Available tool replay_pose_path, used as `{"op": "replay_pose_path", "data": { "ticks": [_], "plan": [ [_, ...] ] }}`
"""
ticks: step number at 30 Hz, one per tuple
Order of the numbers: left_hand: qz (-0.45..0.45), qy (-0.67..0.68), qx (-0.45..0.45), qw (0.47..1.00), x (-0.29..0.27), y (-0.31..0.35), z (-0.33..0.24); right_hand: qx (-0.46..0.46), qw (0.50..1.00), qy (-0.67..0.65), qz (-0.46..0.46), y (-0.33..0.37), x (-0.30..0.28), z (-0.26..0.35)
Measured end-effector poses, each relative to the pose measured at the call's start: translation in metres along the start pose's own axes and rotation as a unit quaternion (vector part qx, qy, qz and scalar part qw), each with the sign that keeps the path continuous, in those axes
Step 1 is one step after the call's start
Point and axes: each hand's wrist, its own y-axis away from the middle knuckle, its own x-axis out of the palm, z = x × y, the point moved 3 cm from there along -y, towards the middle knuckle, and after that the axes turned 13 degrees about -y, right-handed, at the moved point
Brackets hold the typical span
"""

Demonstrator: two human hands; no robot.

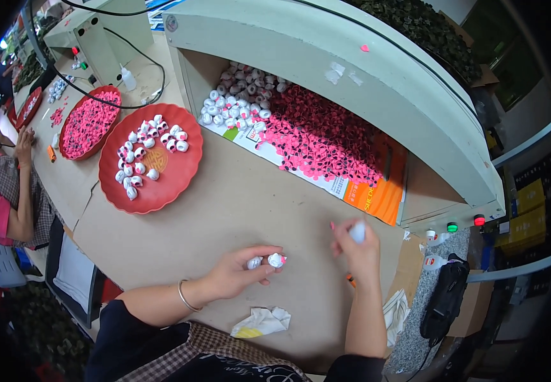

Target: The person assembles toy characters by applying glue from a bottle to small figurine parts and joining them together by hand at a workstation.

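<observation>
My left hand [229, 274] is closed around small white rounded pieces. One white piece [276, 260] with a pink spot sits at the fingertips, and a second white piece [254, 262] rests nearer the palm. To the right, my right hand [359, 249] is raised over the table, gripping a small whitish bottle [357, 231]. A tiny pink piece [333, 225] shows at its fingertips, slightly blurred. Up and left, a red scalloped tray [177, 177] carries several white pieces with pink and dark parts.
Under the curved cabinet [326, 70] lie a heap of pink pieces [326, 140] and a pile of white ones [228, 109]. A second red tray [65, 149] holds pink pieces. A crumpled cloth [263, 322] lies near me. At far left sits another person [11, 197].
</observation>
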Motion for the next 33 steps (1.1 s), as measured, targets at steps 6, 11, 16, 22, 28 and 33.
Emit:
{"op": "replay_pose_path", "data": {
  "ticks": [6,11,16,22,28,33],
  "plan": [
    [0.018,-0.011,-0.026,0.999,0.009,-0.002,-0.001,0.014,0.974,-0.209,0.087,0.086,0.028,-0.022],
    [0.023,-0.112,0.112,0.987,0.014,0.000,-0.007,0.060,0.976,-0.198,0.068,0.088,0.049,-0.033],
    [0.018,-0.148,0.127,0.981,0.015,0.000,-0.007,0.069,0.975,-0.208,0.046,0.085,0.046,-0.043],
    [0.015,-0.164,0.137,0.977,0.013,0.000,-0.008,0.071,0.975,-0.207,0.032,0.085,0.049,-0.046],
    [0.051,-0.128,0.068,0.988,0.010,-0.003,-0.004,0.032,0.989,-0.145,0.001,0.083,0.047,-0.050],
    [0.054,-0.081,0.011,0.995,0.009,-0.003,0.001,-0.104,0.994,-0.013,0.020,0.080,0.046,-0.050]
  ]
}}
